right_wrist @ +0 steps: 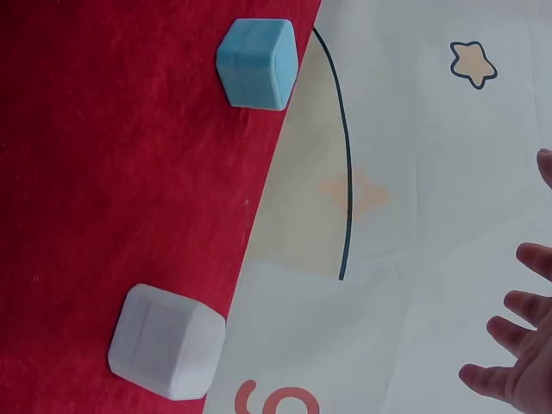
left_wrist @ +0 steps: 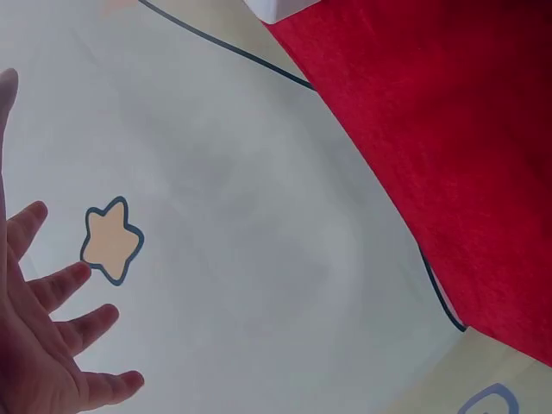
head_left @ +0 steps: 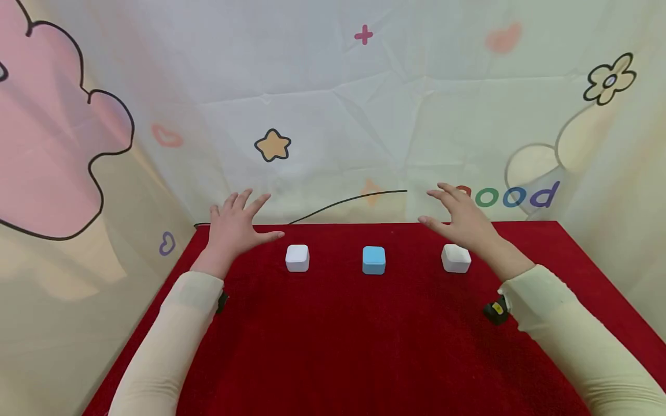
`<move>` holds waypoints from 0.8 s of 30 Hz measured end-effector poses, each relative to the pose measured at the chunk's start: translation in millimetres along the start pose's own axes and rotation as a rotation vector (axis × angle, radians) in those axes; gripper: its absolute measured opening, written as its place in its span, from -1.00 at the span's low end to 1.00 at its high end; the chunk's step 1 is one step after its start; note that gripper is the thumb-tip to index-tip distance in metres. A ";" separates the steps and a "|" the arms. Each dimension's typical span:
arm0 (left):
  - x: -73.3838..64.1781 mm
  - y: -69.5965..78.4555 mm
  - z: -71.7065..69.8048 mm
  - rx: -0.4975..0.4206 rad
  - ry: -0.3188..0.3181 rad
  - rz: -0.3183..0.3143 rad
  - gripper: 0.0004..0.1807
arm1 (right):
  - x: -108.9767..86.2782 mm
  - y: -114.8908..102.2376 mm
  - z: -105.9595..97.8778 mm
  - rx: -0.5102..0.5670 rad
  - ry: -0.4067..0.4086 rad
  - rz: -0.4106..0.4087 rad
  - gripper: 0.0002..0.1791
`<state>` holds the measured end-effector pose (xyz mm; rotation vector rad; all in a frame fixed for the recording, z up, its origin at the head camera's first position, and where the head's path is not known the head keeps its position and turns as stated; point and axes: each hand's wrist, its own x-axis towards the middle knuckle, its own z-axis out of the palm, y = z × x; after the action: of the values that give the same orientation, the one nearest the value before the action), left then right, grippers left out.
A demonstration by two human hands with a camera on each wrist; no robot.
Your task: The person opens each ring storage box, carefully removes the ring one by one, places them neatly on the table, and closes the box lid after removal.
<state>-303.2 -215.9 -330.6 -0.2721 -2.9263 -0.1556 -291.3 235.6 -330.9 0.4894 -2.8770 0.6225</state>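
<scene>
Cubes, two white, one light blue, have rounded edges.

Head view bright, light soft and diffuse. White printed fabric backdrop behind both hands goes cool bluish mid-frame, warmer yellowish out past the right hand; soft creases shade it lightly. Red velvety cloth deep and saturated, darker on the near side of the hands. White rounded cube just beside the left hand has a bright top, slightly greyer front. Wide lens stretches the cream fabric sleeves toward the bottom corners. Wrist views dimmer, cooler; left palm in shade, cloth corner farthest from its fingers near dark. Fingers reasonably sharp, fine detail soft.
</scene>
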 end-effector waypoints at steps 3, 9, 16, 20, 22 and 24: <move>-2.3 -2.1 3.1 0.001 0.005 -0.004 0.01 | 1.2 -2.3 3.2 0.014 0.001 -0.014 -0.21; -5.6 -4.0 9.7 -0.004 0.020 -0.005 0.02 | 1.6 -7.8 10.7 0.042 0.013 -0.032 -0.23; -7.7 -4.7 18.1 -0.019 0.035 0.009 0.04 | 5.3 -16.4 21.3 0.082 0.060 -0.068 -0.29; -10.3 -4.9 20.5 -0.045 0.028 0.000 0.02 | 10.3 -21.5 30.2 0.100 0.073 -0.086 -0.32; -11.6 -5.4 21.6 -0.060 0.019 -0.007 0.00 | 12.4 -23.9 34.5 0.111 0.076 -0.100 -0.33; -12.4 -6.6 23.2 -0.068 0.015 -0.013 -0.01 | 14.7 -26.7 38.3 0.123 0.073 -0.109 -0.33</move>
<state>-296.9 -221.6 -356.3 -0.2614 -2.9119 -0.2583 -298.9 192.2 -352.1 0.6229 -2.7339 0.7849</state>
